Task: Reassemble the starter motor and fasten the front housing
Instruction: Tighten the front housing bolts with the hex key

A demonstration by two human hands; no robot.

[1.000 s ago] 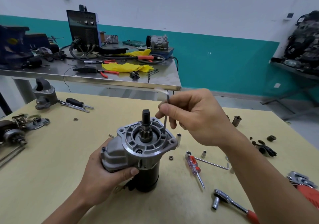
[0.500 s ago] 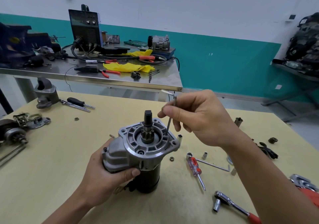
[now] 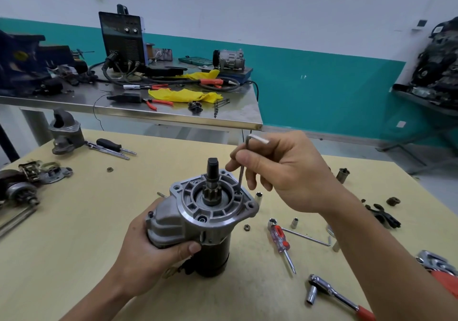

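"How far along is it?"

"The left hand (image 3: 153,244) grips the starter motor (image 3: 213,249), upright on the yellow table (image 3: 74,221). The front housing (image 3: 215,211) sits on top."

"Is it fastened?"

"Not fully, I'd say. The right hand (image 3: 285,174) pinches a hex key (image 3: 241,182), its tip down in the housing's rim. Beyond, a nut (image 3: 109,169) lies loose."

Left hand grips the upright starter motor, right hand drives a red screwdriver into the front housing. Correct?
No. The head view shows the right hand pinching an L-shaped hex key; the red screwdriver lies on the table. The rest holds.
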